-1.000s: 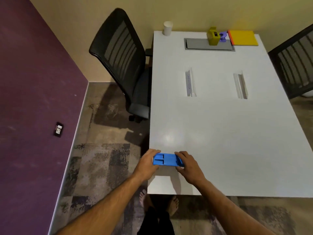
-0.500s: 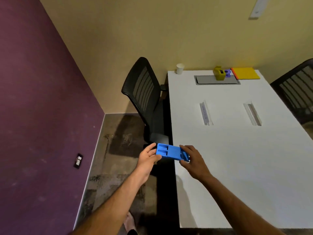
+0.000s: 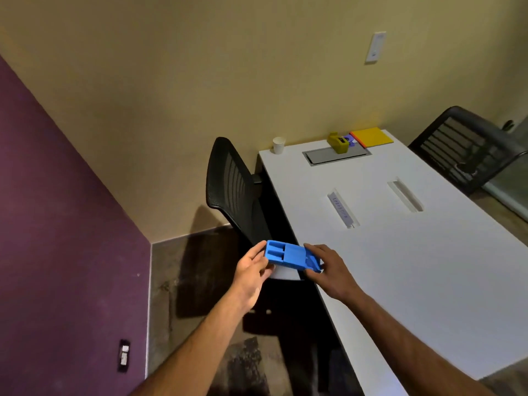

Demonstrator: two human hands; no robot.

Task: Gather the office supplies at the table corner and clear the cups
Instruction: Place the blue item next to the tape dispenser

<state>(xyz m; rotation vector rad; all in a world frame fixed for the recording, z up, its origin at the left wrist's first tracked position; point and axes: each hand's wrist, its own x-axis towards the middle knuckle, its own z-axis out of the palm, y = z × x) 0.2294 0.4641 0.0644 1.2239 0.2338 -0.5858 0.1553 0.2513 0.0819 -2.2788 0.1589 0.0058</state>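
Blue tray [image 3: 288,255] held between left hand [image 3: 253,270] and right hand [image 3: 328,270].

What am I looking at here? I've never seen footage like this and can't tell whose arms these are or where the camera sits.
There is no machine: a person wears a wide-angle camera on their head, so you look down along their own bare arms. The left hand and right hand each grip one end of a blue compartment tray, held in the air beside the white table. At the table's far end stand a white paper cup, an olive-yellow desk gadget with something purple behind it, and a yellow notepad. A black mesh chair stands at the table's left side.
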